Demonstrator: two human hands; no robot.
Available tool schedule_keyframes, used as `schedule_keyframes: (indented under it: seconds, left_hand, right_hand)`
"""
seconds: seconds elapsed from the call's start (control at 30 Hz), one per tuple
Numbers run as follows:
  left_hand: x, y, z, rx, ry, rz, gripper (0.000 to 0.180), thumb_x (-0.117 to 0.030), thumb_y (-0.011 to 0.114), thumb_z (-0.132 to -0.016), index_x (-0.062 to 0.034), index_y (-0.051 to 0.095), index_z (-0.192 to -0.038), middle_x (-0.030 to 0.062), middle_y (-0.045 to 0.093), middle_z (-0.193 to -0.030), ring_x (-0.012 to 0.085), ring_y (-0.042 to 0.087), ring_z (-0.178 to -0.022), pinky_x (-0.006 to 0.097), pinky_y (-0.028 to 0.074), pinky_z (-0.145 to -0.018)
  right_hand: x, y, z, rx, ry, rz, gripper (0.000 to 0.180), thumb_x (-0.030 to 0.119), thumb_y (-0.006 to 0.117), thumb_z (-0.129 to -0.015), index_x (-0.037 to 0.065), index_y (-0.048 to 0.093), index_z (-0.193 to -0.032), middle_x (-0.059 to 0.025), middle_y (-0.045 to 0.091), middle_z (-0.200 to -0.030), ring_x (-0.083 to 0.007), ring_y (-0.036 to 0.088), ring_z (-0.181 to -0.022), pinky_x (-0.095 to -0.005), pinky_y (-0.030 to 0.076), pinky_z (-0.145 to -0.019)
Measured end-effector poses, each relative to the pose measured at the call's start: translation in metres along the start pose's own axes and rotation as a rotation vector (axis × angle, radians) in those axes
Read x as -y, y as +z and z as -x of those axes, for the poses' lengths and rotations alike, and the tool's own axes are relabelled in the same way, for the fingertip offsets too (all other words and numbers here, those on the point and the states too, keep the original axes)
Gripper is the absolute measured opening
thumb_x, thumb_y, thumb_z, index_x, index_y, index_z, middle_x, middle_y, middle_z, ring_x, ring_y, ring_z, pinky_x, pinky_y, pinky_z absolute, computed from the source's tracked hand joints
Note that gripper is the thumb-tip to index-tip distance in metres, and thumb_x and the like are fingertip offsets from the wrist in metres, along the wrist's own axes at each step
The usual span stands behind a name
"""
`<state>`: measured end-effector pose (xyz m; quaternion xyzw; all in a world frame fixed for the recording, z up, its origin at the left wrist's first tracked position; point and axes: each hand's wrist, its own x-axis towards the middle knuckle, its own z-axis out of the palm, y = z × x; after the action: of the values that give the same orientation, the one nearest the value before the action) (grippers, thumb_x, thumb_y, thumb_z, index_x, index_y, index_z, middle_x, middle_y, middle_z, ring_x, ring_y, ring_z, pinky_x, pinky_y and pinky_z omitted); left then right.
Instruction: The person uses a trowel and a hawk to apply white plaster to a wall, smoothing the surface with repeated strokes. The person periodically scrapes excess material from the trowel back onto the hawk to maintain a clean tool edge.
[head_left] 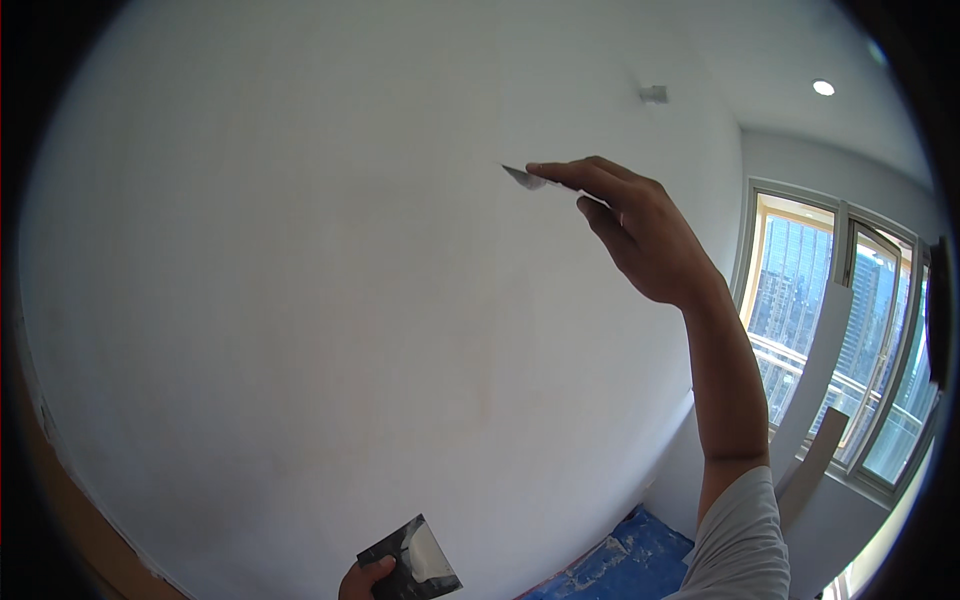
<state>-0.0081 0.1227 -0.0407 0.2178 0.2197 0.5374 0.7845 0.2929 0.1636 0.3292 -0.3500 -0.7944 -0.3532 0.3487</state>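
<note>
My right hand (640, 230) is raised with its fingers closed round a putty knife (521, 177). The knife's thin metal blade meets the white wall (330, 250) or lies very close to it, and its handle is mostly hidden by my fingers. Low in the view, my left hand (362, 580) grips a wide dark scraper (408, 560), its thumb on the face. A smear of white putty (430, 552) lies along one side of that scraper's face.
A small pale wall box (654, 94) sits high on the wall. At the right are a window (790, 270) and pale leaning boards (815, 370). Blue sheeting with white splashes (620, 560) covers the floor below. A brown strip (90, 530) runs along the lower left edge.
</note>
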Motion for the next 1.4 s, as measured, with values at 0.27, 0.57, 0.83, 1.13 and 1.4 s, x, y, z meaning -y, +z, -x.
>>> schedule_keyframes:
  seconds: [0.27, 0.57, 0.83, 1.13, 1.4]
  left_hand:
    - [0.043, -0.07, 0.014, -0.147, -0.151, 0.031, 0.032, -0.018, 0.065, -0.095, -0.0041, 0.065, -0.124, 0.0093, 0.071, -0.107, 0.0263, 0.071, -0.09, 0.038, 0.062, -0.077]
    - [0.009, -0.118, 0.021, -0.12, -0.241, 0.062, 0.041, -0.021, 0.065, -0.095, -0.001, 0.062, -0.13, 0.0102, 0.07, -0.108, 0.032, 0.07, -0.091, 0.039, 0.061, -0.074]
    - [-0.018, -0.129, 0.01, -0.141, -0.265, -0.013, 0.04, -0.022, 0.064, -0.095, -0.0012, 0.063, -0.129, 0.0083, 0.071, -0.104, 0.0314, 0.07, -0.09, 0.038, 0.06, -0.069]
    - [-0.053, -0.09, 0.008, 0.043, -0.321, 0.041, 0.034, -0.015, 0.067, -0.094, 0.0019, 0.065, -0.123, 0.0067, 0.072, -0.101, 0.0252, 0.072, -0.089, 0.046, 0.064, -0.079]
    - [-0.041, -0.104, 0.003, -0.005, -0.309, 0.073, 0.03, -0.013, 0.066, -0.094, 0.0016, 0.065, -0.12, 0.0085, 0.072, -0.097, 0.0273, 0.072, -0.086, 0.054, 0.062, -0.09]
  right_hand:
    - [-0.05, -0.033, -0.169, -0.276, 0.02, 0.351, 0.048, 0.003, 0.045, -0.101, 0.019, 0.059, -0.143, -0.0078, 0.068, -0.129, -0.0303, 0.065, -0.114, -0.0441, 0.054, -0.098]
    - [-0.061, -0.019, -0.253, -0.258, 0.158, 0.431, 0.055, 0.002, 0.04, -0.097, 0.02, 0.057, -0.146, -0.0114, 0.065, -0.139, -0.0321, 0.061, -0.127, -0.0443, 0.05, -0.106]
    - [-0.053, 0.013, -0.22, -0.259, 0.047, 0.337, 0.055, 0.0, 0.048, -0.097, 0.021, 0.056, -0.146, -0.0104, 0.061, -0.14, -0.0317, 0.058, -0.129, -0.0434, 0.049, -0.107]
    - [0.007, 0.082, -0.104, -0.218, 0.131, 0.301, 0.07, -0.011, 0.052, -0.084, 0.022, 0.058, -0.145, -0.0073, 0.062, -0.133, -0.0308, 0.059, -0.121, -0.043, 0.053, -0.097]
    - [0.054, 0.139, -0.002, -0.091, 0.242, 0.284, 0.087, -0.016, 0.065, -0.073, 0.027, 0.055, -0.148, -0.0044, 0.053, -0.147, -0.0311, 0.051, -0.134, -0.0472, 0.043, -0.109]
